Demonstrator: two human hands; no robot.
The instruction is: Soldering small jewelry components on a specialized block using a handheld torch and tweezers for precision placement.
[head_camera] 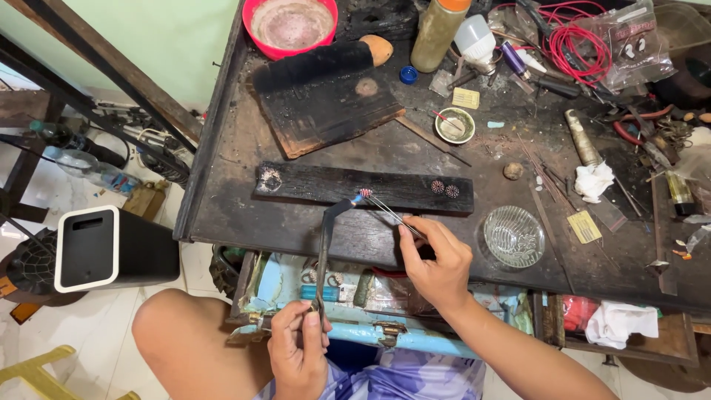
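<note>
While your left hand [300,348] grips the blowpipe [324,252] | right hand [437,259] pinches tweezers [389,211] on one rosette [365,193] | two rosettes [444,189] done-looking at 3 o'clock on charred board [333,185]

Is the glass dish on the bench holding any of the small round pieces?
No: the glass dish looks empty, while two small round pieces lie on the dark wooden strip left of it.
</note>
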